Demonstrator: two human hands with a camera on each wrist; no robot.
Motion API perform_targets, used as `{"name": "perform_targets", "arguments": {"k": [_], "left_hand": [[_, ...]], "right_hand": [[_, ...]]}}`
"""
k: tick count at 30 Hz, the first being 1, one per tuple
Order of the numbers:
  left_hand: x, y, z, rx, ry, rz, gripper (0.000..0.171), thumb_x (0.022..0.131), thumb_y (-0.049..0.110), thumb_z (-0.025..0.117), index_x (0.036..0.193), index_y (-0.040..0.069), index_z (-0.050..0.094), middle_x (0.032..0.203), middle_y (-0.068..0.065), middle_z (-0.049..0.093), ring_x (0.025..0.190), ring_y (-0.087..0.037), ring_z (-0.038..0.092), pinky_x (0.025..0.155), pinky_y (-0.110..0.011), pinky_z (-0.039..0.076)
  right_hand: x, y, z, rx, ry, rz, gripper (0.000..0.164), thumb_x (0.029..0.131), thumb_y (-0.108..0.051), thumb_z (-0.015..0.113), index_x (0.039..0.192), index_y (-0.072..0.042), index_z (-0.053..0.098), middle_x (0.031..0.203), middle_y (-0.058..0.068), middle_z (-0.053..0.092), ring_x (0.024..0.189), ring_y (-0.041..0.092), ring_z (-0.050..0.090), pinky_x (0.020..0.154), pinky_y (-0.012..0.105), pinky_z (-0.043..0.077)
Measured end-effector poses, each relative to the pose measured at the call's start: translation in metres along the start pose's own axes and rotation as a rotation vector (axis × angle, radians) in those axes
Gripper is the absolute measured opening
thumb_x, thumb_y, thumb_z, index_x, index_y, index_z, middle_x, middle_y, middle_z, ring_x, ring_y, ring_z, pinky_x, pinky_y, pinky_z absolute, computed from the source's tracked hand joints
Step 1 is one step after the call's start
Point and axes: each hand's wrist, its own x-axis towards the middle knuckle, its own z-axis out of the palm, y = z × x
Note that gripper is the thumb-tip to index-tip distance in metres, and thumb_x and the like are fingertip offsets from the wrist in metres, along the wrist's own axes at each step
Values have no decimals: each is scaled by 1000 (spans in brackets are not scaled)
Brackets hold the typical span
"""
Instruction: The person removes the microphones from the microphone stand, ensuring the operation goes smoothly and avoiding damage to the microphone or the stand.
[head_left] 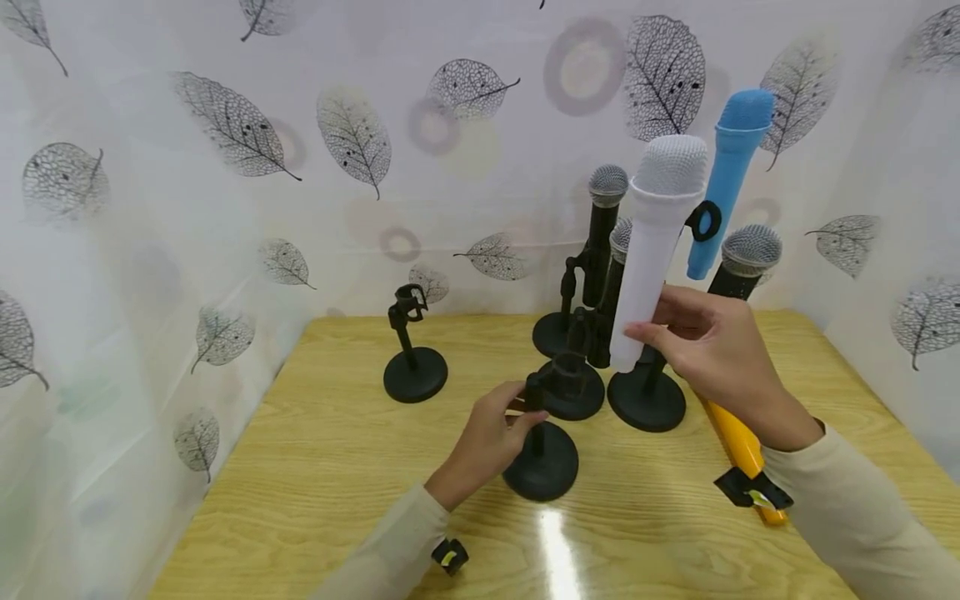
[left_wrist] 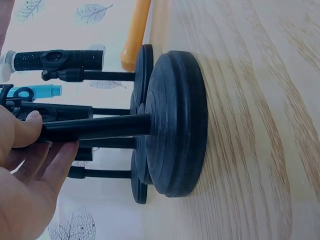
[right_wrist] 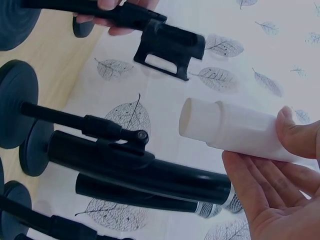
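My right hand point(head_left: 720, 358) grips a white microphone point(head_left: 651, 250) low on its body, tilted slightly with the head up. In the right wrist view the open lower end of its white body point(right_wrist: 240, 127) faces the holder clip point(right_wrist: 170, 47) of a black microphone stand, apart from it. My left hand point(head_left: 483, 442) pinches the post of that stand point(left_wrist: 105, 127) between thumb and fingers. Its round base point(head_left: 542, 475) rests on the table, and the clip holds no microphone.
Behind stand black microphones point(head_left: 603, 217) in stands, with a blue microphone point(head_left: 727, 179) in a clip at the right. Another black microphone point(head_left: 746, 258) is partly behind my right hand. A yellow-orange tube point(head_left: 731, 433) lies by my right wrist. A bare stand point(head_left: 415, 373) is at left.
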Motion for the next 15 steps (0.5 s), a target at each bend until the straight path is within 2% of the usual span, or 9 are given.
{"name": "perform_targets", "arguments": {"k": [7, 15], "left_hand": [[-5, -5, -12, 29, 38, -6, 27, 96, 7, 70, 123, 6, 65, 111, -7, 67, 102, -19, 69, 81, -23, 59], [-12, -8, -29, 55, 88, -47, 27, 96, 6, 70, 122, 5, 66, 113, -9, 67, 102, -21, 69, 81, -26, 59]], "right_hand": [[-11, 12, -7, -20, -46, 35, 45, 84, 1, 82, 125, 7, 67, 104, 24, 73, 82, -9, 66, 71, 9, 53], [-25, 29, -16, -89, -71, 39, 39, 83, 0, 83, 120, 7, 71, 105, 24, 73, 83, -11, 63, 69, 8, 52]]}}
